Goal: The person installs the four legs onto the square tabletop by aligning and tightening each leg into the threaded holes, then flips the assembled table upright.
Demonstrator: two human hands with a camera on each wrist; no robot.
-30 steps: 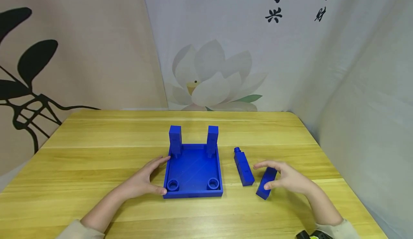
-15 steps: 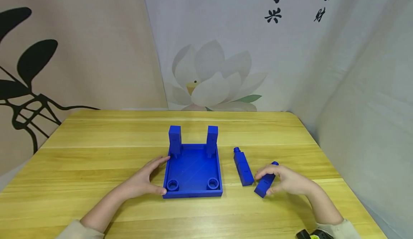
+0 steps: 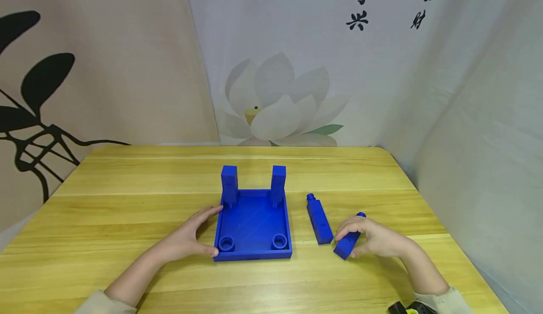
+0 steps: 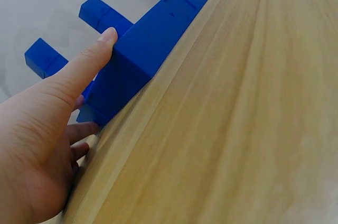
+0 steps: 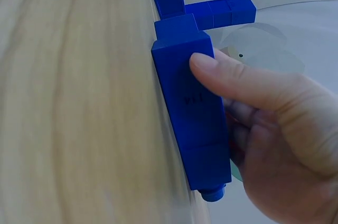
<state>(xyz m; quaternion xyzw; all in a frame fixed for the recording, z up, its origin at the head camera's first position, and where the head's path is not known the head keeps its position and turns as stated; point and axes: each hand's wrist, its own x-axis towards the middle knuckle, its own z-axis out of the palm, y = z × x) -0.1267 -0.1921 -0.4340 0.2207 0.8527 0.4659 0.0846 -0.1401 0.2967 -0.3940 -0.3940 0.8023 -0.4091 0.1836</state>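
My left hand (image 3: 193,238) rests at the left side of a square blue tray-like base (image 3: 254,222), its thumb at the near corner and its fingertips along the side wall. Two blue legs (image 3: 229,182) stand upright in the base's far corners. Round sockets (image 3: 279,241) show in both near corners. To the right, my right hand (image 3: 375,238) pinches a blue square leg (image 5: 193,108) between thumb and fingers; its round, narrower end points away from me. That leg lies slanted, low over the table, and the fingers partly cover it in the head view.
Another blue leg (image 3: 319,222) lies on the wooden table (image 3: 169,177) between the base and my right hand, its round end pointing away. Behind the table hangs a pale curtain (image 3: 305,31) with a printed flower; a white cloth (image 3: 479,116) borders the right side.
The right hand's fingers have closed in on the leg, which has shifted slightly left, its round end coming into sight. My left hand and the base have stayed put.
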